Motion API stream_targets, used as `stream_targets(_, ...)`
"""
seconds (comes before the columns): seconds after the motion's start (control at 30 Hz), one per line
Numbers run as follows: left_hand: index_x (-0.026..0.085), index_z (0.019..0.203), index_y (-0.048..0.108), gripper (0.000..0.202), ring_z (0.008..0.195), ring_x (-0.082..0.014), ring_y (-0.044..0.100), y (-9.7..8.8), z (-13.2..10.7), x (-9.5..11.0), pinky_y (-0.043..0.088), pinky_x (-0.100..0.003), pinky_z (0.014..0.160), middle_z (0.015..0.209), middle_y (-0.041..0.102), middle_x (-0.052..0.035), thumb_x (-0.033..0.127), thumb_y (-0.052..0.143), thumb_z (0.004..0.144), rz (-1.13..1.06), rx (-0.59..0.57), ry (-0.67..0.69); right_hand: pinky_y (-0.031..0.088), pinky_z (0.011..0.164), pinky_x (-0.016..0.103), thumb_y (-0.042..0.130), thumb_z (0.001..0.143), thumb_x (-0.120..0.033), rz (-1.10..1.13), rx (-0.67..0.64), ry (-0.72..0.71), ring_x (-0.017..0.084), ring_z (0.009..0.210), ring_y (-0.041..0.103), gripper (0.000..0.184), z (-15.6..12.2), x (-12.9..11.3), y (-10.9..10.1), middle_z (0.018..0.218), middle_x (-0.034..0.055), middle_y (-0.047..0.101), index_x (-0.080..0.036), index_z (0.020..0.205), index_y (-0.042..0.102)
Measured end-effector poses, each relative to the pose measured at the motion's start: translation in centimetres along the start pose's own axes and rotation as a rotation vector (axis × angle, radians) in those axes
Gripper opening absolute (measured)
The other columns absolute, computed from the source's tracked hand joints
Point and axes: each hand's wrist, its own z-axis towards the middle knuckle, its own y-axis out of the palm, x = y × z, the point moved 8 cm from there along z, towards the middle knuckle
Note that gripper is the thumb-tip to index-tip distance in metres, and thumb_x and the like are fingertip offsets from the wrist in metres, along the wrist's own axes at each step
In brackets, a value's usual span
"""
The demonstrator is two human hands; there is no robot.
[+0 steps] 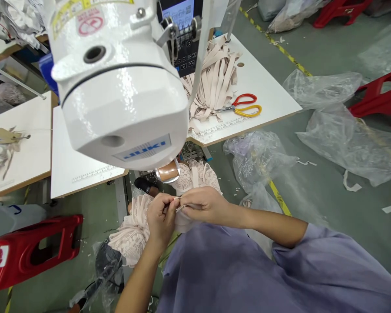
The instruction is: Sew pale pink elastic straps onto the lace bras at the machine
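Both my hands meet just below the white sewing machine head [117, 82], over my lap. My left hand [159, 217] is closed, pinching a narrow pale strap [178, 204] together with a bundle of pink lace fabric [133, 230]. My right hand [203, 204] is also closed, pinching the same strap from the right side, fingertips touching those of the left. More lace [198, 174] lies behind the hands, under the machine.
A pile of beige straps [215, 82] and red-and-yellow scissors [244, 106] lie on the white table [267, 91]. A red stool [29, 250] stands at the left. Clear plastic bags [345, 139] lie on the green floor at the right.
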Motion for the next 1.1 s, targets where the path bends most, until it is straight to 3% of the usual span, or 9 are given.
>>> stream_targets(0.1,0.021,0.097,0.070,0.013,0.084,-0.0161,0.066,0.3,0.1,0.4,0.052,-0.029,0.076,0.089,0.071,-0.0040,0.024,0.057,0.097,-0.021,-0.023,0.044,0.048,0.073,0.024,0.058,0.090,-0.021,0.076,0.036,0.074,0.013,0.077,0.063,0.015,0.2,0.5,-0.6,0.086,0.0016,0.072,-0.021,0.091,0.073)
stream_targets(0.2,0.021,0.096,0.069,0.015,0.083,-0.0162,0.066,-0.1,0.3,0.4,0.053,-0.029,0.075,0.088,0.071,-0.0043,0.025,0.055,0.098,0.026,0.013,0.013,0.047,0.070,0.023,0.059,0.091,-0.025,0.073,0.030,0.137,0.013,0.074,0.063,0.016,0.5,1.1,-1.6,0.086,0.0010,0.074,-0.021,0.095,0.074)
stream_targets(0.3,0.020,0.091,0.068,0.014,0.075,-0.0145,0.065,-0.7,0.5,0.8,0.051,-0.026,0.068,0.082,0.070,-0.0026,0.025,0.057,0.097,0.149,0.060,-0.014,0.044,0.069,0.023,0.056,0.095,-0.031,-0.045,0.055,0.187,0.013,0.074,0.062,0.020,1.2,1.6,-3.4,0.086,0.0005,0.074,-0.022,0.098,0.074)
stream_targets(0.4,0.020,0.093,0.070,0.009,0.071,-0.0134,0.065,-0.8,0.6,2.4,0.050,-0.025,0.066,0.080,0.071,-0.0023,0.021,0.061,0.094,0.240,0.029,0.093,0.039,0.067,0.024,0.053,0.096,-0.031,-0.242,0.022,0.138,0.013,0.071,0.059,0.022,2.2,0.9,-4.6,0.081,0.0003,0.072,-0.021,0.092,0.072)
stream_targets(0.5,0.020,0.095,0.071,0.008,0.070,-0.0125,0.066,-0.7,0.7,3.9,0.050,-0.024,0.065,0.081,0.073,-0.0023,0.018,0.064,0.093,0.271,-0.025,0.216,0.038,0.066,0.025,0.053,0.093,-0.025,-0.240,-0.095,0.093,0.013,0.070,0.059,0.020,2.9,0.1,-4.2,0.079,0.0006,0.070,-0.019,0.088,0.071)
stream_targets(0.6,0.020,0.096,0.070,0.009,0.070,-0.0114,0.066,-0.7,1.0,4.4,0.049,-0.022,0.063,0.081,0.074,-0.0012,0.015,0.065,0.092,0.260,-0.074,0.244,0.039,0.067,0.024,0.056,0.089,-0.021,-0.108,-0.164,0.167,0.012,0.071,0.062,0.017,3.2,0.2,-3.9,0.079,-0.0009,0.072,-0.018,0.085,0.072)
stream_targets(0.87,0.021,0.092,0.069,0.006,0.065,-0.0094,0.065,-0.6,1.4,4.2,0.047,-0.020,0.059,0.077,0.072,0.0015,0.016,0.066,0.092,0.235,-0.126,0.195,0.043,0.069,0.024,0.059,0.085,-0.019,0.018,-0.290,0.312,0.013,0.072,0.065,0.016,3.1,0.6,-3.5,0.073,-0.0024,0.073,-0.018,0.083,0.074)
stream_targets(1.1,0.021,0.091,0.070,0.005,0.063,-0.0081,0.063,-0.4,1.8,3.7,0.045,-0.018,0.058,0.077,0.073,0.0036,0.016,0.067,0.090,0.162,-0.184,0.106,0.040,0.067,0.024,0.057,0.089,-0.022,-0.050,-0.347,0.221,0.012,0.071,0.064,0.018,2.6,-0.3,-3.1,0.077,-0.0008,0.072,-0.018,0.092,0.074)
